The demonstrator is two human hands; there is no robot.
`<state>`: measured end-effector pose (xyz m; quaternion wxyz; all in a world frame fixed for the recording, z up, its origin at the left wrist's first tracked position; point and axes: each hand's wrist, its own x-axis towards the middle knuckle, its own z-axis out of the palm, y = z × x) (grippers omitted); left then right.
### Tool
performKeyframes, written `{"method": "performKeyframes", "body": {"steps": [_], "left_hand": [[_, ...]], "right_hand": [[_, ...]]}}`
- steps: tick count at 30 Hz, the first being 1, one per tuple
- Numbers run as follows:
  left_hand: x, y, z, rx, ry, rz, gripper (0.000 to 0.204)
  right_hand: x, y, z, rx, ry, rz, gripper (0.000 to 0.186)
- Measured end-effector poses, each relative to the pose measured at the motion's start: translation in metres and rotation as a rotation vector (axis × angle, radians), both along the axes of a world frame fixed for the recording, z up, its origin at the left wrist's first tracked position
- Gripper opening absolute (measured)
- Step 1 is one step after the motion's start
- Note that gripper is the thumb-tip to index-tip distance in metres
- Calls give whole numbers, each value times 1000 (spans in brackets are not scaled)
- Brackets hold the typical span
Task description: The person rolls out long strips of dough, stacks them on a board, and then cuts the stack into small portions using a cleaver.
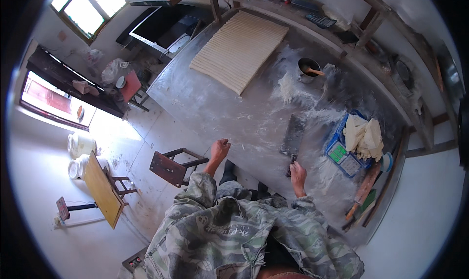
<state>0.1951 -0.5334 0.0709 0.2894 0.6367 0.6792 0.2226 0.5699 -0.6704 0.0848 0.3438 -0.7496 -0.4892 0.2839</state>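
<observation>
My right hand (298, 173) is closed round the handle of a cleaver with a broad dark blade (292, 133), which lies on the floured table (234, 117) pointing away from me. My left hand (219, 151) hovers by the table's near left edge with its fingers curled; whatever they hold, if anything, is hidden. At the far side of the table, long pale dough strips (239, 49) lie side by side in a flat sheet. To the right of the cleaver, a blue digital scale (343, 158) carries a heap of dough pieces (364, 137).
A metal pot (306, 69) with a wooden-handled utensil stands among loose flour. A wooden-handled tool (365, 187) lies along the right edge. A calculator (320, 20) rests on the back shelf. Left of the table stand a dark wooden stool (168, 168) and a yellow board (103, 191).
</observation>
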Motion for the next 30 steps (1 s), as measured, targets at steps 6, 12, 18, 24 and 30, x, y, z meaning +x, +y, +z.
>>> {"method": "performKeyframes", "body": {"steps": [6, 12, 18, 24, 30], "left_hand": [[-28, 55, -3, -35, -51, -94, 29], [-115, 98, -16, 146, 66, 73, 33], [-149, 96, -41, 180, 285, -103, 41], [-101, 89, -37, 164, 271, -291, 49], [-122, 122, -22, 193, 296, -323, 49]], "right_hand": [[-49, 43, -19, -33, -22, 10, 30], [-121, 59, -14, -213, -91, 3, 37], [-153, 43, -6, -234, -21, -162, 40], [-155, 54, -10, -186, 65, -209, 39], [-165, 107, -16, -162, -1, -26, 42]]}}
